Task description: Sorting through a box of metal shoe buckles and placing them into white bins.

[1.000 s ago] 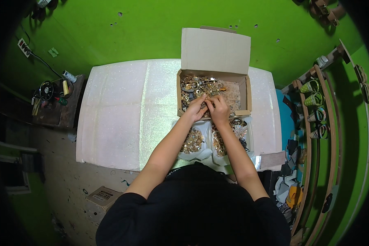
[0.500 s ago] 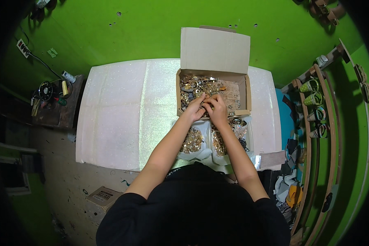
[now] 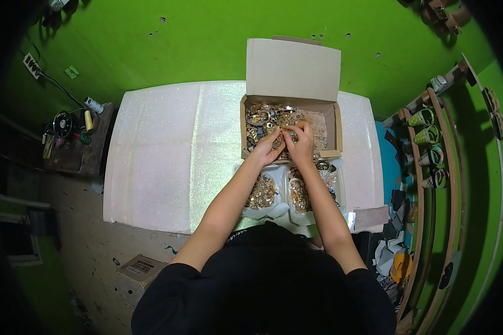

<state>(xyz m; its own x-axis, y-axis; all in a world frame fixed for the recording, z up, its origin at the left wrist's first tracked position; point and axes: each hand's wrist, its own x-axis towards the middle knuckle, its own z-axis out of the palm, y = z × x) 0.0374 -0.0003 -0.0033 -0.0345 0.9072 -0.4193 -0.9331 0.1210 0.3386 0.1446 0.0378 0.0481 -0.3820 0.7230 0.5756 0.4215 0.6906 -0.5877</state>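
Observation:
An open cardboard box (image 3: 337,128) holds a heap of small metal pieces (image 3: 265,114), gold and silver, some shaped like buckles. Over its near part, my left hand (image 3: 267,148) is cupped, thumb and fingers closed round something too small to make out. Close against it, my right hand (image 3: 300,140) has thumb and fingertips drawn together, and what they pinch is hidden. Below my wrists stand a left white tub (image 3: 279,209) of small shiny pieces and a right white tub (image 3: 341,192) of mixed fittings and clear bags, partly covered by my right forearm.
The box's raised lid (image 3: 293,67) leans toward the green wall. A pale shimmering sheet covers the table (image 3: 151,156). Grey strips (image 3: 371,215) lie at its right front edge. Sandals hang on a wooden rack (image 3: 430,167) at right; a side table (image 3: 89,151) with tools and thread stands left.
My right hand has shifted slightly right, and its fingers have turned and lifted a little. My left hand stays nearly in place over the box.

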